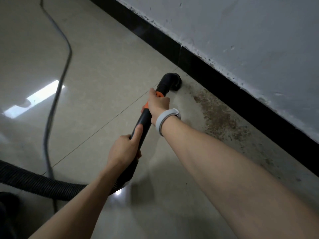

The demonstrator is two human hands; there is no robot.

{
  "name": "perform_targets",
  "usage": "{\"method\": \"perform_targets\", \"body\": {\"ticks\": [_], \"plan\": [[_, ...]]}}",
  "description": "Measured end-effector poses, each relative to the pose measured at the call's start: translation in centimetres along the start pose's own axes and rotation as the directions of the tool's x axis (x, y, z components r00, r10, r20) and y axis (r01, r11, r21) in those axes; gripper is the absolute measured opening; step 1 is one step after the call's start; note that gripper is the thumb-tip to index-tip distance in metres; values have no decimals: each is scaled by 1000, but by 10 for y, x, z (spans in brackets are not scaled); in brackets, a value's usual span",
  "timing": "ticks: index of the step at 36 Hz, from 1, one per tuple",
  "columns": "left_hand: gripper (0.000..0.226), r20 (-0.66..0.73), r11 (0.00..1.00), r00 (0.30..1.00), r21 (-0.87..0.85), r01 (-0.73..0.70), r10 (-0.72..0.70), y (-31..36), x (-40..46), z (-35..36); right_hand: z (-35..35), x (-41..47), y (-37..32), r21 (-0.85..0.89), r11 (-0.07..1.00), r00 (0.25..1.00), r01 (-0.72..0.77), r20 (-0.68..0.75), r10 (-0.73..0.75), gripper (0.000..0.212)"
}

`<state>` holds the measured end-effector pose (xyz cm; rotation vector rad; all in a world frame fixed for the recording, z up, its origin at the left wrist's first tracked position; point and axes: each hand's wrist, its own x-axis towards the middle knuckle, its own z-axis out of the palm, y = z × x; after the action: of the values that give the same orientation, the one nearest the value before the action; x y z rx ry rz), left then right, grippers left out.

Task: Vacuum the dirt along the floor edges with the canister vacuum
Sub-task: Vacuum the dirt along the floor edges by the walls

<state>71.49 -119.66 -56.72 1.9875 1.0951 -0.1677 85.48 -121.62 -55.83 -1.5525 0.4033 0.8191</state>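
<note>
Glossy beige floor tiles (107, 54) ran up to a black skirting board (215, 80) under a scuffed, chipped grey-white wall (250, 31) — and a brown band of dirt (219, 118) lay along that edge. Both hands gripped the black vacuum wand (144, 121): the right hand (158, 105), grey wristband (164, 120) on its wrist, wrapped round the orange collar, the left hand (123, 149) curled lower down. The nozzle (172, 81) sat by the skirting just beyond the dirt — the ribbed hose (39, 182) and a grey cable (57, 94) trailed left.

You stand in a bare indoor room: glossy tiled floor (103, 54), black skirting (215, 80), scuffed painted wall (250, 31).
</note>
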Motion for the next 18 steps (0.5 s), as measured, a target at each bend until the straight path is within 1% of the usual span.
{"method": "perform_targets", "body": {"ticks": [2, 4, 7, 11, 16, 18], "plan": [[83, 19, 1000, 1000, -30, -8, 8, 4, 9, -2, -2, 2, -4, 143, 989, 997, -46, 73, 36, 32], [83, 36, 999, 999, -31, -11, 12, 7, 15, -2, -6, 3, -5, 227, 970, 991, -89, 123, 62, 28], [83, 65, 1000, 998, -19, -21, 22, 8, 17, 2, -12, 5, -4, 226, 969, 989, -96, 130, 68, 25], [82, 102, 999, 994, -39, -28, 32, 13, 18, 5, -18, 5, -7, 217, 974, 996, -60, 78, 44, 22], [75, 134, 997, 989, 20, -72, 68, 12, 11, 10, -33, -3, 6, 261, 964, 999, -46, 17, 43, 33], [73, 156, 995, 985, 52, -88, 79, 6, 2, 13, -42, -11, 15, 264, 964, 999, -41, -3, 44, 34]]}}
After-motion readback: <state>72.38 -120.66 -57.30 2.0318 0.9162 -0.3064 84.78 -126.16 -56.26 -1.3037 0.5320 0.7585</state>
